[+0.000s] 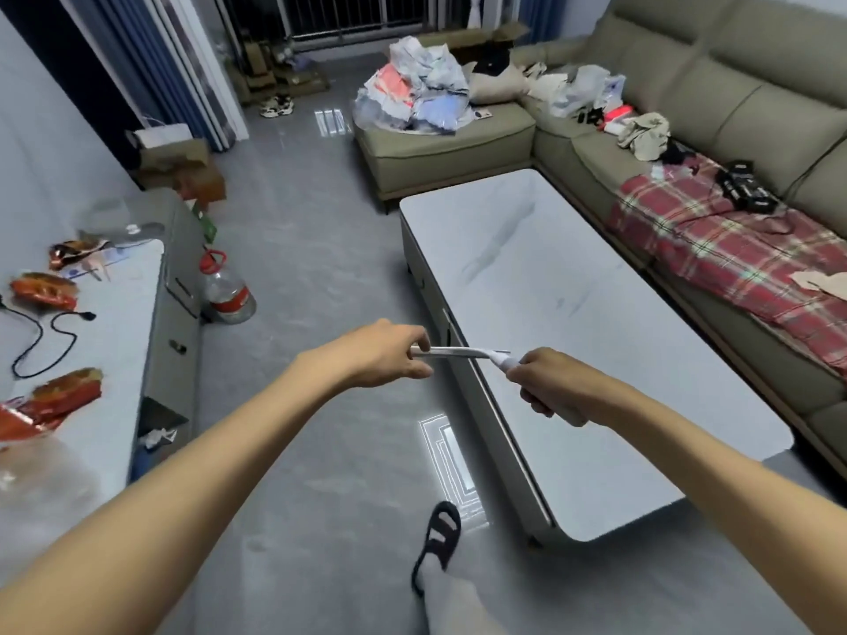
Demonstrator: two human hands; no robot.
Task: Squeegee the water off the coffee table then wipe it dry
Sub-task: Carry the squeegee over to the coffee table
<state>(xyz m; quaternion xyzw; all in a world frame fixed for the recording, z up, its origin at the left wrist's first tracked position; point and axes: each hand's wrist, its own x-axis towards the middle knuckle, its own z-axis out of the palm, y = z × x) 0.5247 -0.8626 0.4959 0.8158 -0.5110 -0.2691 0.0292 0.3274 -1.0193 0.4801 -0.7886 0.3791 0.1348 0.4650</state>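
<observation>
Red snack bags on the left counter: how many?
3: one at the far end, one mid-counter beside the black cable, one nearest. More may lie off-frame left.

No legible text (bottle (228,291) label blurred)

Both arms outstretched; left hand (389,355) pinching, right hand (557,387) fisted.

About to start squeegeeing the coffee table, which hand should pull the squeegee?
Probably right: the right hand already grips the squeegee handle over the coffee table, while the left hand only pinches its blade end.
</observation>
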